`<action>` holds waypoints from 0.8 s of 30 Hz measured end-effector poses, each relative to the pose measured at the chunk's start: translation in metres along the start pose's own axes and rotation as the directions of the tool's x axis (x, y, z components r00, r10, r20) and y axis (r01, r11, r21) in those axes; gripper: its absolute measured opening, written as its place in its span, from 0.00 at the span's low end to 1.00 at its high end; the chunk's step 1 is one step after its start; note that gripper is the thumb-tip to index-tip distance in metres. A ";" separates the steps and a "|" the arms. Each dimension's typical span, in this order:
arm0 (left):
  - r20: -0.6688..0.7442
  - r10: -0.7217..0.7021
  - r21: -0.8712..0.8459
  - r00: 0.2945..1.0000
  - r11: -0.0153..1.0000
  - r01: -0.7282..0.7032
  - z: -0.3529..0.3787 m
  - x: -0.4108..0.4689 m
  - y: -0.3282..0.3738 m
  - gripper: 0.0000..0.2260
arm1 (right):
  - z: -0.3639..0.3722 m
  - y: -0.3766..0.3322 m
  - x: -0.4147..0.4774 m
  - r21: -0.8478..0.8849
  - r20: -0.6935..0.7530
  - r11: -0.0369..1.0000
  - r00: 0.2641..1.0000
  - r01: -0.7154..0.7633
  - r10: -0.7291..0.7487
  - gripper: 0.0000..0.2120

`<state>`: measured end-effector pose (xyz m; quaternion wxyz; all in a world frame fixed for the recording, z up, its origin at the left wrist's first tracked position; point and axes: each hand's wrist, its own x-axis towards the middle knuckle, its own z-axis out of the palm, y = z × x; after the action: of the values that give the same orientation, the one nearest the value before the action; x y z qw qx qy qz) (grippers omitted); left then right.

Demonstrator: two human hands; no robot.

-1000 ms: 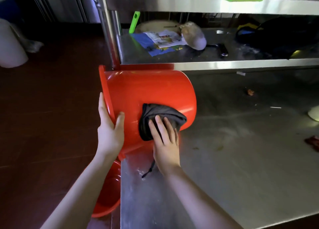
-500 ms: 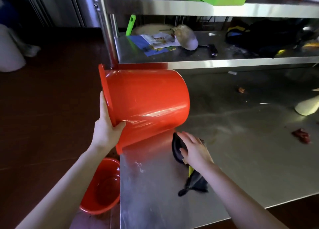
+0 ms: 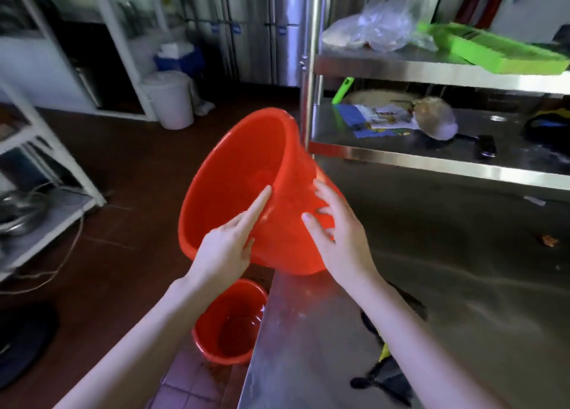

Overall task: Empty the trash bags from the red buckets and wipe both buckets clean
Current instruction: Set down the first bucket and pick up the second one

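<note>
The bucket is glossy red plastic; the counter and shelves are brushed, smudged metal; the bag is clear film.

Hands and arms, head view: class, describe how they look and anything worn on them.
The left hand and right hand are bare: no gloves, rings or watch show. The left forearm and right forearm are bare too, with no sleeve in view down to the frame's lower edge.

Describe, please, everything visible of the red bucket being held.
The red bucket is glossy plastic, round and tapered, with a flared rim, no bag inside. It is tipped, mouth facing left, over the edge of the steel table. The left hand grips its rim; the right hand presses flat against its wall.
</note>
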<state>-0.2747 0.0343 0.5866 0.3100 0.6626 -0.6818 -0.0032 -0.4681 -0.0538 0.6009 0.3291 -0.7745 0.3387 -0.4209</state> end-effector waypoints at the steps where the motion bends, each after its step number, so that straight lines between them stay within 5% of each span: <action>1: 0.016 -0.006 0.082 1.000 0.997 0.005 -0.008 -0.010 -0.001 0.45 | 0.009 -0.008 0.005 0.062 -0.001 0.997 0.999 -0.035 0.035 0.25; 8: 0.151 -0.058 0.390 0.987 0.921 -0.006 -0.055 -0.088 -0.024 0.39 | 0.088 -0.036 0.016 -0.012 0.110 0.932 0.926 -0.363 0.362 0.35; 14: 0.079 -0.150 0.489 0.985 0.867 0.093 -0.072 -0.158 -0.073 0.30 | 0.177 -0.052 0.008 -0.050 0.292 0.865 0.821 -0.499 0.490 0.43; 21: 0.137 -0.324 0.491 0.936 0.843 0.220 -0.096 -0.234 -0.172 0.39 | 0.311 -0.072 -0.012 -0.049 0.376 0.768 0.701 -0.639 0.606 0.40; 24: 0.026 -0.450 0.461 0.893 0.798 0.388 -0.113 -0.259 -0.213 0.29 | 0.361 -0.071 -0.016 -0.025 0.375 0.701 0.643 -0.713 0.667 0.40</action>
<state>-0.0528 0.2884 0.4807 0.0954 0.8483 -0.5195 0.0391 -0.1412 0.0796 0.4959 0.5679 -0.6267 0.5160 -0.1362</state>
